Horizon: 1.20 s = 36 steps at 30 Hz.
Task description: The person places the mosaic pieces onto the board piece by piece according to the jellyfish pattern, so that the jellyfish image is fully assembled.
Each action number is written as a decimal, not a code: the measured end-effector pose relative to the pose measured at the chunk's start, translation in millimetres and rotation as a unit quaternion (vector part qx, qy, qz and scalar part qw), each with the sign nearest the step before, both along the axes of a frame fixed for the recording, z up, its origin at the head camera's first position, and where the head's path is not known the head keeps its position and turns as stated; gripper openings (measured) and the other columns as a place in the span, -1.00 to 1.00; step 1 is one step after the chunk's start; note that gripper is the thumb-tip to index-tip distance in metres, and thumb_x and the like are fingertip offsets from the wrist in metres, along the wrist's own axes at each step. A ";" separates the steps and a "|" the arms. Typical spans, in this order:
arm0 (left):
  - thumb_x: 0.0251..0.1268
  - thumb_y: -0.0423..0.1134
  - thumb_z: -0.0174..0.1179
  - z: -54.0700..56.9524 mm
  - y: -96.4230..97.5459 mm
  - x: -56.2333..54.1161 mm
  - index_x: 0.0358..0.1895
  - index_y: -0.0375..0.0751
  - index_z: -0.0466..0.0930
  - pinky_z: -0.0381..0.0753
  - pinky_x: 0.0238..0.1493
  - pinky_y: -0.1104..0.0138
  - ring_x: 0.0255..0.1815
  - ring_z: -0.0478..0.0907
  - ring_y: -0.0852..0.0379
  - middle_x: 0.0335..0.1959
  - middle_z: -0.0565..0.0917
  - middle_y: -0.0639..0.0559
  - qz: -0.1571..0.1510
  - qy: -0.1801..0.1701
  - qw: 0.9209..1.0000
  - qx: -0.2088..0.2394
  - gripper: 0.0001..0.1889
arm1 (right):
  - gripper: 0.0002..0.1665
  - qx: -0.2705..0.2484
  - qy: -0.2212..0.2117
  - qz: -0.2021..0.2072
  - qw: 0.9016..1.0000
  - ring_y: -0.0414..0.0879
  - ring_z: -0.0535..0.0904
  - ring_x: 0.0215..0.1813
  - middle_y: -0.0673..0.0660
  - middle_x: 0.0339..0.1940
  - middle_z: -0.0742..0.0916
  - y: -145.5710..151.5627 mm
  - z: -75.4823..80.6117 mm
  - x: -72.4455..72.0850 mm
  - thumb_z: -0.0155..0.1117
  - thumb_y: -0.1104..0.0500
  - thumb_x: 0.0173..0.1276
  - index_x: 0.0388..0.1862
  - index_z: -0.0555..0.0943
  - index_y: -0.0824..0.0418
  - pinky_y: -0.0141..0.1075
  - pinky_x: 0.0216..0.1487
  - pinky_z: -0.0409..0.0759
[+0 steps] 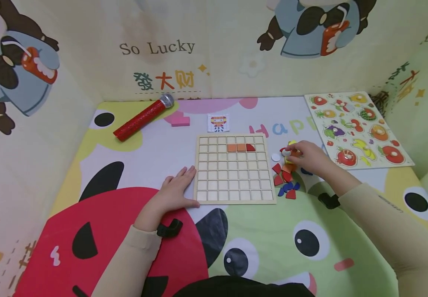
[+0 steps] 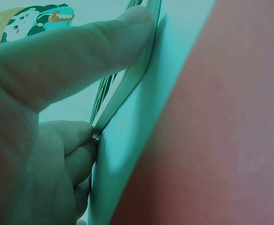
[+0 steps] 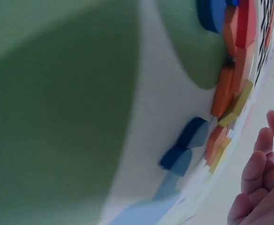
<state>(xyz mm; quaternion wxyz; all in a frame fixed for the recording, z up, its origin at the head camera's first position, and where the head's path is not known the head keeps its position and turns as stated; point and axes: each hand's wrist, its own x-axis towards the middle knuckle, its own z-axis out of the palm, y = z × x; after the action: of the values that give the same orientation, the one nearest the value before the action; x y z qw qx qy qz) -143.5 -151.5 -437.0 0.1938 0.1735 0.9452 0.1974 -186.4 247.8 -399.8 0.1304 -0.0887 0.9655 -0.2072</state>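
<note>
A square wooden grid board [image 1: 235,199] lies on the patterned cloth. In one of its upper rows sit two orange squares [image 1: 236,147] and a red quarter-round piece [image 1: 250,147]. My left hand [image 1: 175,192] rests at the board's left edge, its thumb [image 2: 132,42] and fingers touching the rim. To the right of the board, my right hand [image 1: 308,156] is over a pile of small coloured pieces [image 1: 287,175]. A white piece [image 1: 286,152] shows at its fingertips, pinched there in the head view; in the right wrist view that piece is not visible.
A small pattern card [image 1: 218,123] lies behind the board, with a pink block [image 1: 180,121] beside it. A red glitter microphone [image 1: 143,117] is at the back left, a fruit puzzle board [image 1: 358,130] at the back right. Another white piece [image 1: 275,157] lies beside the pile.
</note>
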 end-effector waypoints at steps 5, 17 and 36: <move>-0.28 0.09 0.42 0.8 1.7 1.1 0.44 -0.01 -0.09 -0.03 0.30 -0.10 0.48 -0.15 0.00 0.47 0.00 0.08 0.001 0.000 1.000 0.001 0.14 | -0.66 0.059 0.031 0.049 0.997 0.06 0.46 -0.16 0.23 -0.15 0.60 7.0 -7.4 13.6 0.26 0.09 0.19 -0.04 0.60 0.13 -0.09 -0.20 0.48; -0.28 0.10 0.41 -0.5 0.9 0.6 0.44 0.01 -0.10 -0.03 0.31 -0.10 0.48 -0.16 0.01 0.47 -0.01 0.09 0.000 0.000 1.000 -0.001 0.14 | -0.58 0.069 0.039 0.082 0.993 -0.07 0.31 -0.36 0.13 -0.36 0.50 12.5 -16.2 16.1 0.30 0.12 0.15 0.03 0.58 0.10 -0.32 -0.42 0.25; -0.26 0.10 0.41 -0.8 0.5 -0.2 0.44 0.01 -0.10 -0.04 0.31 -0.09 0.48 -0.17 0.01 0.47 -0.01 0.10 -0.002 0.000 1.000 -0.003 0.13 | -0.60 0.030 -0.003 0.070 0.997 -0.06 0.30 -0.33 0.12 -0.36 0.45 11.0 -18.9 10.5 0.27 0.12 0.16 0.03 0.57 0.07 -0.32 -0.40 0.24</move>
<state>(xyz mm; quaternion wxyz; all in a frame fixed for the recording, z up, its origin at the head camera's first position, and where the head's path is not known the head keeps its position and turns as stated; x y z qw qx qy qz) -143.7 -151.0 -437.8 0.1944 0.1753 0.9454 0.1940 -175.9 258.7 -418.7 0.1501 -0.1513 0.9624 -0.1686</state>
